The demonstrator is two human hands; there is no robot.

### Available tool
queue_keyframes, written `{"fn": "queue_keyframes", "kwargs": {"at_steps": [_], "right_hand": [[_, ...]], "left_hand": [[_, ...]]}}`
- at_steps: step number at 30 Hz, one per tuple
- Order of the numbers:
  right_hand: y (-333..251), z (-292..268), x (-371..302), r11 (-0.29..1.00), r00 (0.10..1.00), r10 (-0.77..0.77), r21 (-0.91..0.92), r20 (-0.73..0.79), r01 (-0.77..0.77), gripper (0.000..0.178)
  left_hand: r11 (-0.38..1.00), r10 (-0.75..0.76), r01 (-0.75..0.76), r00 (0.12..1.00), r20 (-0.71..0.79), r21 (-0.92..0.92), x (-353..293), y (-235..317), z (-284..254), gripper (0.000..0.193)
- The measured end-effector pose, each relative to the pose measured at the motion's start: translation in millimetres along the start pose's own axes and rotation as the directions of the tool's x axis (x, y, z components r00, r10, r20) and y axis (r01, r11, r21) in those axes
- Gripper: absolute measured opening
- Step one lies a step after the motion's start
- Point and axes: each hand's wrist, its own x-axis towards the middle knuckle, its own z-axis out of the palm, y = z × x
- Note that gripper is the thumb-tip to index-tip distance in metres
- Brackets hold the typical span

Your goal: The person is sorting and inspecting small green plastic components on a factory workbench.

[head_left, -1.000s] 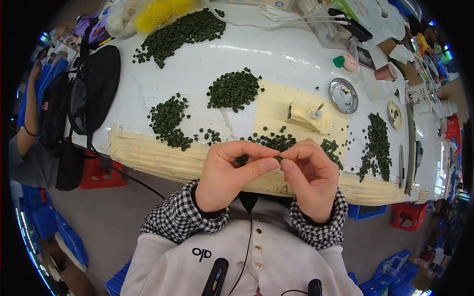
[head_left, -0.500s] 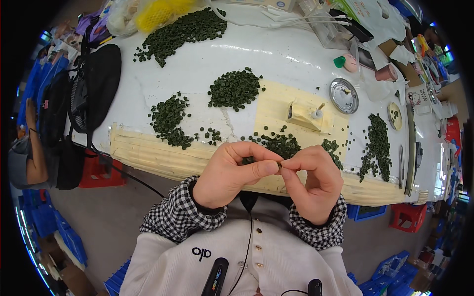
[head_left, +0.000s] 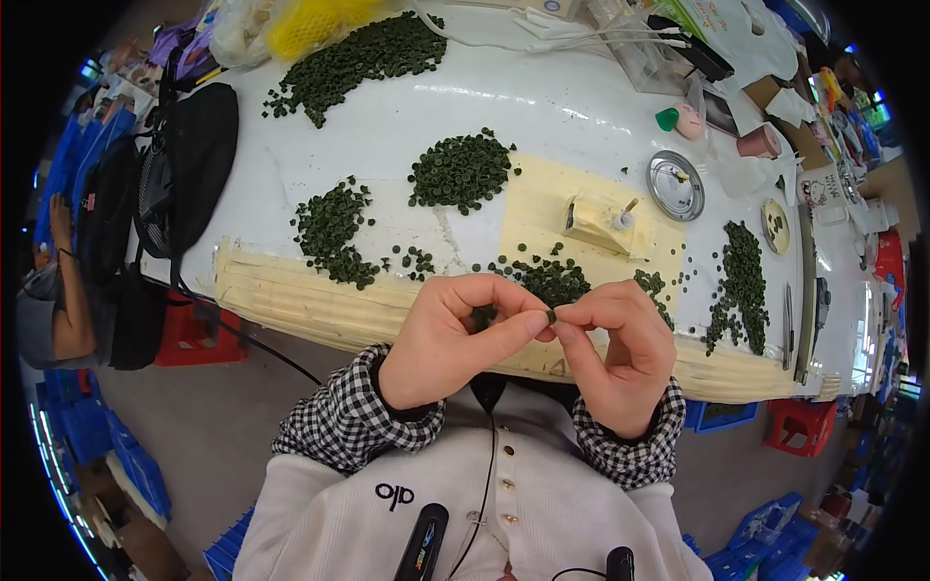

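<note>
Between the fingertips of my left hand (head_left: pixel 455 334) and my right hand (head_left: pixel 622 351) is a small round dark green piece (head_left: pixel 551 316). Thumb and forefinger of both hands are pinched together on it; its exact kind is too small to make out. Just beyond my hands lies a pile of similar dark green pieces (head_left: pixel 554 283), partly hidden by my fingers. A smaller heap (head_left: pixel 651 285) sits behind my right hand. Past them, a cream block with a short upright peg (head_left: pixel 603 228) rests on a yellow sheet (head_left: pixel 533 194).
More green heaps lie at the left (head_left: pixel 331 232), centre (head_left: pixel 460 172), far left (head_left: pixel 363 63) and right (head_left: pixel 742 281). A round metal lid (head_left: pixel 675 186) and a small dish (head_left: pixel 775 227) stand right. A black bag (head_left: pixel 194 179) sits at the left edge, near another person's arm (head_left: pixel 70 290).
The green piece shows more clearly between my fingertips, which have shifted slightly. Both hands stay in nearly the same place, still pinching.
</note>
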Motion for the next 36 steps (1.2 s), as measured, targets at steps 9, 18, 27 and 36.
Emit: {"fn": "queue_keyframes", "kwargs": {"at_steps": [9,18,27,36], "right_hand": [[2.5,3.4,-1.0,0.998,0.998,0.063,0.026,0.006,-0.063,0.018],[1.2,3.5,-3.7,0.924,0.953,0.299,0.236,0.043,-0.301,0.014],[3.1,4.7,-4.8,0.959,0.974,0.224,0.169,0.026,-0.226,0.014],[6.6,6.4,-5.9,0.972,0.979,0.201,0.133,-0.043,-0.193,0.013]], "left_hand": [[0.999,0.013,-0.010,0.996,-0.090,0.034,-1.3,-0.3,4.8,0.008],[0.904,0.258,-0.199,0.960,-0.113,0.378,-4.4,-7.2,6.9,0.012],[0.833,0.369,-0.304,0.928,-0.054,0.463,-3.7,-7.6,3.2,0.014],[0.817,0.364,-0.277,0.928,-0.082,0.506,-2.6,-7.3,6.6,0.014]]}}
